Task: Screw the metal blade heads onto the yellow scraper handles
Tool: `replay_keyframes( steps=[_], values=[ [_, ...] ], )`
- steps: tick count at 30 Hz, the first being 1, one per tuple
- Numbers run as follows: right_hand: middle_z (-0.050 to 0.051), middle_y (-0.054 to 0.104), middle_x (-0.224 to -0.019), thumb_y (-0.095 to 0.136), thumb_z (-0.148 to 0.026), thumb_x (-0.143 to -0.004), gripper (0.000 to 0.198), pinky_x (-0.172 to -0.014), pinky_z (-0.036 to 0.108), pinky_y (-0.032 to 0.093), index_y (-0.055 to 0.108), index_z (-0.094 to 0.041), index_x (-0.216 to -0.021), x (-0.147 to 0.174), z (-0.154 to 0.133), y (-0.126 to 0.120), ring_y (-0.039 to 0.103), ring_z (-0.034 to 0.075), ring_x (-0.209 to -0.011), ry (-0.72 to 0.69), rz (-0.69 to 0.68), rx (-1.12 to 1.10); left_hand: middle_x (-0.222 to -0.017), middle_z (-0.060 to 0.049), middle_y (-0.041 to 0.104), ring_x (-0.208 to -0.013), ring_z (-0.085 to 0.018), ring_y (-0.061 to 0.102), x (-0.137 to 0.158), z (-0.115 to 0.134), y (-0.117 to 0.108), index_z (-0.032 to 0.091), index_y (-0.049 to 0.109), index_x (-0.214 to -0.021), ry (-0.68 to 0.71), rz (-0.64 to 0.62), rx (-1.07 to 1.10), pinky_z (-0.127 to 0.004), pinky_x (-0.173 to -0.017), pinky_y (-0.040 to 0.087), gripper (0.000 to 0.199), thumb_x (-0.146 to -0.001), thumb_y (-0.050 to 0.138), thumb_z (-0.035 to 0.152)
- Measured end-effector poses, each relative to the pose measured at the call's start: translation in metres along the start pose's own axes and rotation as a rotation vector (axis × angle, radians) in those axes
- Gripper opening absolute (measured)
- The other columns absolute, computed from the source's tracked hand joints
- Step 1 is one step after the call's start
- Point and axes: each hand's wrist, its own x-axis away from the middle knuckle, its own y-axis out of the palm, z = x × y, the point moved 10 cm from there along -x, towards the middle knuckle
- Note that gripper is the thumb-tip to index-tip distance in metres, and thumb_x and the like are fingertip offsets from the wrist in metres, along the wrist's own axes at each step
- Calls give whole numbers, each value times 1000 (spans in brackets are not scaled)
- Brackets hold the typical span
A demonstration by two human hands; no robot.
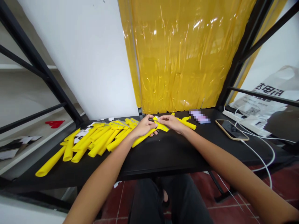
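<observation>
My left hand (pixel 144 127) is closed around a yellow plastic scraper (pixel 143 140), its hollow handle slanting down to the left just above the black table. The fingers of my right hand (pixel 172 123) pinch the head of the same scraper, where a small whitish piece shows between my fingertips; its kind is too small to tell. Left of my hands lies a pile of similar yellow scrapers (pixel 99 141), several with grey metal strips along their heads. Just beyond my right hand rests another yellow piece with a tubular handle (pixel 189 124).
On the black table (pixel 163 158), a phone (pixel 231 130) with a white cable lies to the right. A blurred-out pinkish item (pixel 200 116) is near the back edge. White paper scraps (pixel 81 133) lie behind the pile. A plastic bag (pixel 261 93) stands at far right, beyond the black frame.
</observation>
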Motion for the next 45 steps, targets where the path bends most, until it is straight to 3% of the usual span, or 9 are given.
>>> replay_keyframes(
  steps=[4,10,14,21,29,36,39,42,45],
  values=[
    [4,72,-77,74,-53,-75,40,-56,24,40,77,-15,-88,-4,10,-11,57,13,-63,53,76,-74,-83,-3,73,-57,-18,67,3,8,-12,24,44,-114,63,157,-183,-27,-55,49,52,-77,80,30],
    [4,75,-82,76,-48,-73,34,-68,27,47,77,-15,-83,-8,10,-23,62,16,-73,-29,205,-99,-87,-4,75,-74,-21,68,17,32,-22,25,54,-124,223,468,-519,-29,-71,48,57,-74,82,27],
    [6,76,-83,76,-46,-72,34,-70,28,47,77,-14,-83,-8,17,-26,63,16,-74,-11,273,-117,-104,-6,73,-85,-21,69,22,47,2,24,65,-113,351,379,-842,-31,-80,49,26,-87,63,21],
    [7,77,-87,77,-41,-71,28,-72,29,49,77,-15,-80,-7,22,-26,65,18,-76,20,300,-174,-111,-9,69,-98,-25,68,25,45,28,20,65,-123,391,311,-1237,-36,-87,52,34,-90,55,22],
    [7,76,-87,74,-38,-75,25,-69,28,48,76,-14,-81,-2,17,-25,65,17,-77,45,325,-195,-117,-12,68,-102,-26,68,20,34,32,14,52,-135,394,272,-1322,-35,-85,52,44,-93,57,28],
    [3,70,-76,73,-40,-78,25,-61,24,44,72,-16,-78,-2,16,-18,59,13,-67,49,301,-231,-114,-12,65,-93,-25,69,21,36,35,18,56,-133,375,249,-1532,-33,-76,50,38,-95,55,25],
    [-3,57,-62,69,-51,-82,32,-44,22,28,68,-18,-84,-2,19,-20,43,8,-49,108,287,-272,-110,-12,66,-91,-25,68,21,41,28,18,59,-131,348,269,-1510,-33,-76,50,36,-96,54,25],
    [-8,42,-53,62,-58,-86,37,-41,23,17,64,-21,-87,-3,17,-38,23,7,-41,114,286,-224,-107,-10,69,-91,-24,68,23,56,5,19,66,-120,349,394,-1285,-32,-79,49,30,-93,56,23],
    [-2,58,-61,74,-52,-78,34,-49,23,31,70,-18,-79,-8,4,-45,41,9,-50,-20,89,131,-77,-4,68,-70,-18,64,18,55,-17,18,69,-91,290,358,-811,-27,-66,47,12,-88,61,25]
  ],
)
